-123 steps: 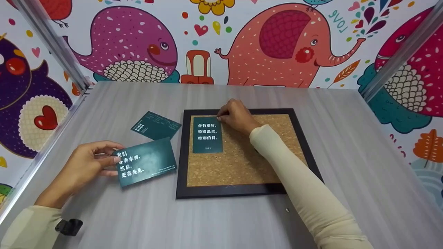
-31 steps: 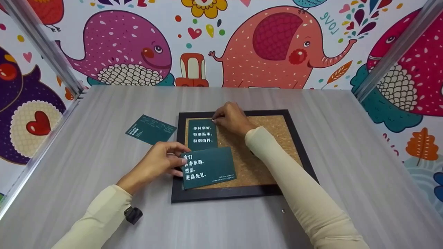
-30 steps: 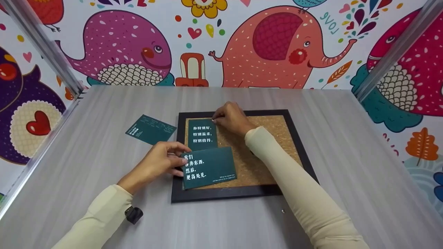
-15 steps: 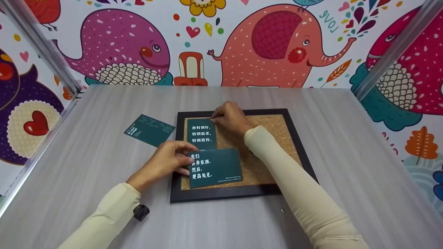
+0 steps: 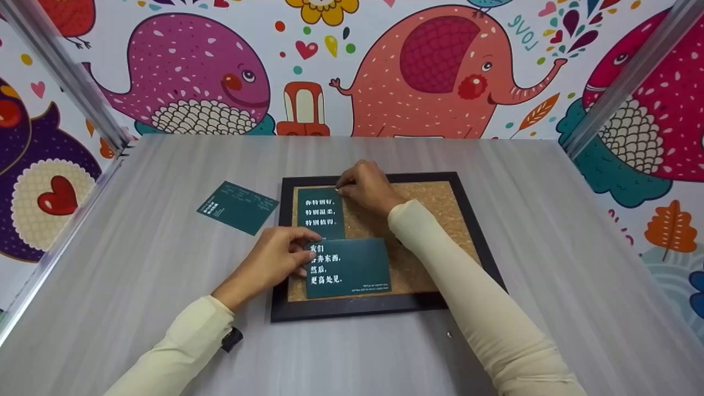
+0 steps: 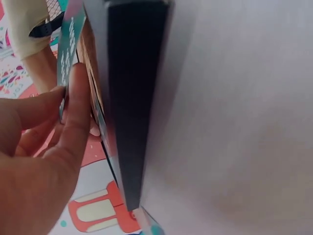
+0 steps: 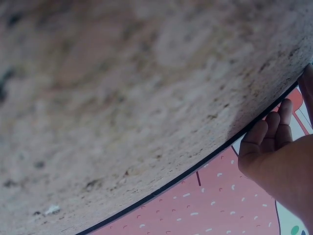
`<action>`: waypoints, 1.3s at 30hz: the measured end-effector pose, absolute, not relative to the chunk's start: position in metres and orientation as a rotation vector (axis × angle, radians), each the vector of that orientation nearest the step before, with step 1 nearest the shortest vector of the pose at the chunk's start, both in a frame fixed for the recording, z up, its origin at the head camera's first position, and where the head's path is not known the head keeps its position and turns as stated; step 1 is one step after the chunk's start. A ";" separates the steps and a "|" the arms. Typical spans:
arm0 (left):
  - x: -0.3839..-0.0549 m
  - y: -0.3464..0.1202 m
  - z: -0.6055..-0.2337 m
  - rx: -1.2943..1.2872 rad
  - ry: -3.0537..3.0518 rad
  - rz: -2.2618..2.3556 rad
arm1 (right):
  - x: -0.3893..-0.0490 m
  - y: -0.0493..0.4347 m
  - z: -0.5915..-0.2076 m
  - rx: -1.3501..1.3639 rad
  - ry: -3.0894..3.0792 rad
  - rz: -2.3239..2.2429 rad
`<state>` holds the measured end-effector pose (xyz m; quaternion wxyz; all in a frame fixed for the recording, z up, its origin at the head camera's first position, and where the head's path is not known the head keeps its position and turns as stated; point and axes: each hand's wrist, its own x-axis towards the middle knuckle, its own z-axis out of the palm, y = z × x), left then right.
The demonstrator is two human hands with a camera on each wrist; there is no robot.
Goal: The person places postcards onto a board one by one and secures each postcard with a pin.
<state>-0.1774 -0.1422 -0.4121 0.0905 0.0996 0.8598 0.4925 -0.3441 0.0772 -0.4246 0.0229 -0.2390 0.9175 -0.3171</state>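
Observation:
My left hand (image 5: 275,256) pinches a dark green card (image 5: 352,269) with white Chinese lettering by its left edge, thumb on the face. This card lies sideways over the lower left of the black-framed cork board (image 5: 440,209). It overlaps the bottom of an upright green card (image 5: 319,212) at the board's upper left. At that upright card's top right corner, my right hand (image 5: 368,184) pinches a small pale pin, mostly hidden by the fingertips. In the left wrist view, the held card (image 6: 67,54) shows nearly edge-on between thumb and fingers.
Another green card (image 5: 239,207) lies tilted on the grey table (image 5: 165,231), left of the board. A small shiny stud (image 5: 449,334) sits on the table below the board's front edge. A printed cartoon wall (image 5: 308,33) closes off the back.
My left hand has brought its card rightward from beside the board to over its lower left, and the card has levelled out. The right hand keeps its place at the upright card's corner.

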 end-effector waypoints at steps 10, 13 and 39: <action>-0.173 -0.133 -0.417 0.539 2.867 1.197 | -0.346 0.078 -0.425 -0.720 2.822 -0.988; -0.173 -0.132 -0.419 0.592 2.894 1.160 | -0.347 0.077 -0.425 -0.724 2.821 -0.987; -0.167 -0.128 -0.430 0.665 3.001 0.911 | -0.347 0.075 -0.424 -0.711 2.817 -0.966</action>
